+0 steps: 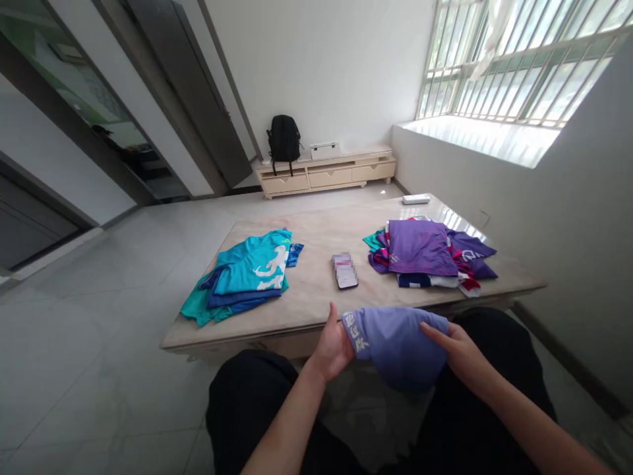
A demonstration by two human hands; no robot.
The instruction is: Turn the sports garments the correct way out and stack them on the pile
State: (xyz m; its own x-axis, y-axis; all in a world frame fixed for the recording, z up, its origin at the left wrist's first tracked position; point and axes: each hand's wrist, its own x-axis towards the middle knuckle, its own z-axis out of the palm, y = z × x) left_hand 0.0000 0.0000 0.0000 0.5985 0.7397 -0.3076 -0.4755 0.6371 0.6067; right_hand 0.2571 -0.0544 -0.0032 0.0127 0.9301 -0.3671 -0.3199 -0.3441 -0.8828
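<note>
Marble-patterned bench (316,231) at centre: purple-topped fabric stack (420,245), right; teal-topped fabric stack (247,264), left.
Lower centre: smooth lilac garment (403,346), pale characters (362,344) along one edge, illegible. Right hand (459,346) grips it; left hand (334,349) has thumb raised, fingers hidden by the cloth, grip indeterminable. Flat phone (345,271) between stacks.

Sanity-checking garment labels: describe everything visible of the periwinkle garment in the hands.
The periwinkle garment looks like smooth, thin, matte fabric, with whitish, character-like print near its left end. It is gathered rather than laid flat, its lower part sagging in a rounded fold. It is held up at the near side of the table. The left hand meets the printed end, its fingers hidden by the cloth; the right hand grips the other end, thumb on top. Garment type: can't tell.
</note>
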